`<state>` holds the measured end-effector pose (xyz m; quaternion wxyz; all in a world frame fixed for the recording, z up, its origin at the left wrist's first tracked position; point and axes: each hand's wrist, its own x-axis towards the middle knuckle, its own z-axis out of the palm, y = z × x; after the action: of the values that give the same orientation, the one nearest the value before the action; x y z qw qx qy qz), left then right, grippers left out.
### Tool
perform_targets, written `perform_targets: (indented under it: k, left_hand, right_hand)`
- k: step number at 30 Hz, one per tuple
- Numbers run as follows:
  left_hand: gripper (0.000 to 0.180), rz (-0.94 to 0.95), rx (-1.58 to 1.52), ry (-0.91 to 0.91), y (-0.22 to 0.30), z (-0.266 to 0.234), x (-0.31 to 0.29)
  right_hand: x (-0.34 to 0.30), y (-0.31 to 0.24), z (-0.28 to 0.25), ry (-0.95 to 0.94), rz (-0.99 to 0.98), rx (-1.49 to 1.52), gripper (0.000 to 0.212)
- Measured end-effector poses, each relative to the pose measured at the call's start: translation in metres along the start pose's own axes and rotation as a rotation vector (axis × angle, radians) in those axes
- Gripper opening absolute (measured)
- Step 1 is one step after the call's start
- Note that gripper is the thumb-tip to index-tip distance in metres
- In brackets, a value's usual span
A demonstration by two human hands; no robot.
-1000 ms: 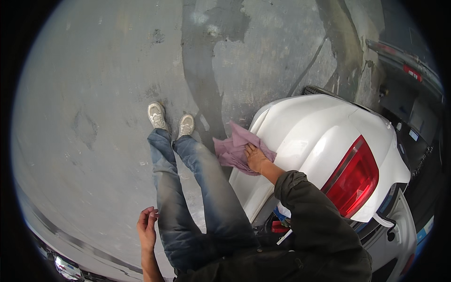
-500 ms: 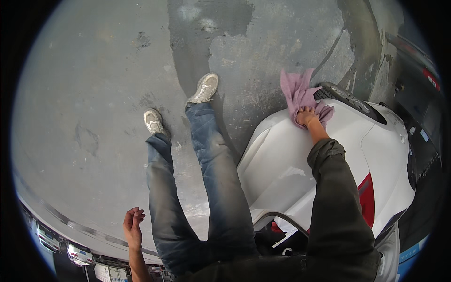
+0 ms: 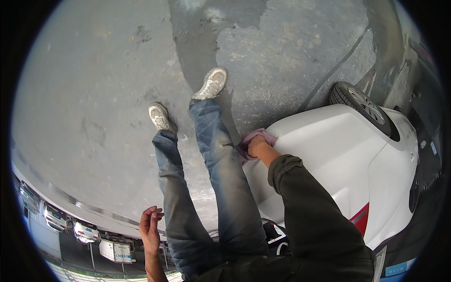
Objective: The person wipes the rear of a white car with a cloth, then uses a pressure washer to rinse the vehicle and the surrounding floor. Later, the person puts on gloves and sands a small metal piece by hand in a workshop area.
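My right hand (image 3: 256, 145) is closed on a bunched pinkish-purple cloth (image 3: 268, 137) at the near-side edge of a white car's rear bumper (image 3: 305, 134). The cloth wraps under my palm, and part of it hangs past the bumper edge; the fingertips are hidden. At the lower left, my left hand (image 3: 150, 228) hangs in the air beside my leg with loosely bent fingers and nothing in it. The car's red tail light (image 3: 360, 219) shows beyond my right forearm.
The car's rear wheel (image 3: 366, 107) is at the upper right. My shoes (image 3: 212, 83) stand on a worn grey floor (image 3: 108, 84) with dark patches. A dark vehicle (image 3: 430, 141) sits past the car, and several parked vehicles (image 3: 86, 232) line the far lower left.
My right hand has moved left and nearer along the bumper with the cloth, which was spread near the wheel and is now bunched. My left hand stays empty at my side.
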<state>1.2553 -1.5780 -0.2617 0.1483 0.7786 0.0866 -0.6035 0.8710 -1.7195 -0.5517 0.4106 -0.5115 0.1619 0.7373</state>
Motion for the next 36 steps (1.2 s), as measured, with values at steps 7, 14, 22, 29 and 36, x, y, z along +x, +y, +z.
perform_targets:
  k: [7,14,22,29,36]
  left_hand:
    - [0.027,-0.033,0.032,-0.034,0.006,-0.001,-0.01]
    - [0.027,0.08,0.082,-0.129,0.009,-0.02,-0.004]
    - [0.029,0.256,0.176,-0.239,0.003,-0.095,0.003]
    - [0.032,0.482,0.354,-0.178,0.015,-0.229,0.003]
    - [0.028,0.648,0.525,-0.288,0.024,-0.271,-0.031]
  right_hand:
    - [-0.029,0.186,-0.003,0.24,0.251,0.275,0.052]
    - [-0.118,0.181,0.008,0.325,0.631,0.327,0.053]
    - [-0.122,-0.031,0.04,0.551,0.655,-0.237,0.058]
    - [-0.092,-0.198,0.219,0.531,0.26,-0.078,0.041]
    - [-0.167,-0.357,0.339,0.792,0.261,0.508,0.031]
